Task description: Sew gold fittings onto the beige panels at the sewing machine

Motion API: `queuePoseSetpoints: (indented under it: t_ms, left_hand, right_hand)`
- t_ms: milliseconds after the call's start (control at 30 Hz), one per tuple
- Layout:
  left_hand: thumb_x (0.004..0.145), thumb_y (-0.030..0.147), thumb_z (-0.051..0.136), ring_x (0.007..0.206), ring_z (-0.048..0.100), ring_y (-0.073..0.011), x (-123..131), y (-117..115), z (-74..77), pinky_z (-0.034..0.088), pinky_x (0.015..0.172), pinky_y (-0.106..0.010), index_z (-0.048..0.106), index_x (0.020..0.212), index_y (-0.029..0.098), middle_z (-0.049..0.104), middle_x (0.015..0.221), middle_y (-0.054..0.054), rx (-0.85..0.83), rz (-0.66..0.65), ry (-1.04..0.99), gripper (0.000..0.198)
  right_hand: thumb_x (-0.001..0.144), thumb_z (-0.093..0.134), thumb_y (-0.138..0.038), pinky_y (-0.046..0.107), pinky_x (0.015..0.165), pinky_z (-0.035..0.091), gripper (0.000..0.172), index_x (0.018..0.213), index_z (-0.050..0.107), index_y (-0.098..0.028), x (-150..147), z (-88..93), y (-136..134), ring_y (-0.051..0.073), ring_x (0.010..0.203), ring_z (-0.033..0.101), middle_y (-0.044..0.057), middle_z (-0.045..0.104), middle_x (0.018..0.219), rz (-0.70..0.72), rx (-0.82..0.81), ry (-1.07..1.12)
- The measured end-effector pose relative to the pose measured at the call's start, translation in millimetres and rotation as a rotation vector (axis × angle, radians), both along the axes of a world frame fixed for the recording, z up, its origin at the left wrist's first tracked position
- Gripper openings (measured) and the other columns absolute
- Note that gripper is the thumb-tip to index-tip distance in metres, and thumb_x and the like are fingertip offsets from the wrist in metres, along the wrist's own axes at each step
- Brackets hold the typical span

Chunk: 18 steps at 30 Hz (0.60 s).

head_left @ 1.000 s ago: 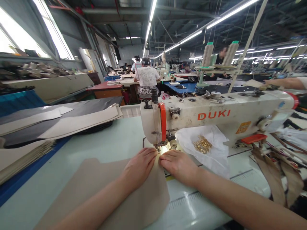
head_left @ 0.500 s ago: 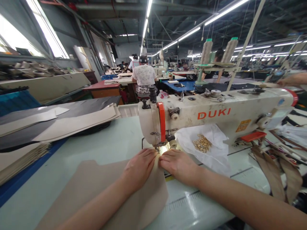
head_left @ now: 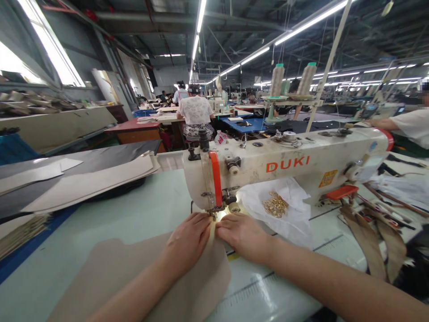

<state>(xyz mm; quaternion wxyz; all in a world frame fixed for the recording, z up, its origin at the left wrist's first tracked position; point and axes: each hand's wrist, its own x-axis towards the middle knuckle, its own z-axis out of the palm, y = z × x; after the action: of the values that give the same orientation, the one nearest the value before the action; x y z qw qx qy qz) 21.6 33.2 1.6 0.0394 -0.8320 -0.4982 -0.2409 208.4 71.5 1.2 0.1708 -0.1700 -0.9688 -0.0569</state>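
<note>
My left hand point(head_left: 187, 239) and my right hand point(head_left: 243, 235) press a beige sheet of leather-like material point(head_left: 100, 264) on either side of a raised fold, just in front of the needle and presser foot point(head_left: 214, 210) of a white DUKI sewing machine point(head_left: 284, 170). Both hands touch the sheet, their fingertips almost meeting at the fold. Right of my right hand, gold metal rings point(head_left: 275, 204) lie on a white plastic bag point(head_left: 278, 223).
Stacked black and beige cut sheets point(head_left: 83, 179) lie left of the machine. Thread cones point(head_left: 276, 80) stand on a stand behind it. Brown strips point(head_left: 368, 241) lie at right, near a co-worker's arm point(head_left: 382, 124). A seated person point(head_left: 196, 112) works beyond, among further sewing tables.
The whole view has shifted, with the machine sitting further left and lower. My hands stay at the needle on the sheet. More of the co-worker at right has come into view.
</note>
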Motion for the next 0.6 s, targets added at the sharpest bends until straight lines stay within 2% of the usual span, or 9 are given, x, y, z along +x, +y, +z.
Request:
queuePoseSetpoints:
  t_ms: [333, 600]
  left_hand:
    - [0.09, 0.019, 0.04, 0.093, 0.06, -0.0205, -0.6, -0.2, -2.3, 0.051, 0.085, -0.036, 0.063, 0.097, 0.017, 0.068, 0.097, -0.007, 0.007, -0.002, 0.005, 0.023]
    - [0.09, 0.02, 0.041, 0.095, 0.059, -0.021, -0.8, 1.7, -2.5, 0.05, 0.087, -0.037, 0.063, 0.097, 0.017, 0.067, 0.099, -0.007, -0.033, 0.016, 0.02, 0.022]
  right_hand:
    - [0.089, 0.056, -0.016, 0.03, 0.076, 0.039, 0.006, 0.085, 0.058, -0.014, -0.3, 1.7, -1.8, 0.019, 0.085, 0.053, 0.004, 0.063, 0.088, 0.006, -0.001, -0.007]
    - [0.089, 0.055, -0.017, 0.03, 0.082, 0.04, 0.005, 0.089, 0.059, -0.014, 0.1, -1.8, 0.9, 0.019, 0.09, 0.053, 0.006, 0.064, 0.093, 0.008, -0.027, 0.006]
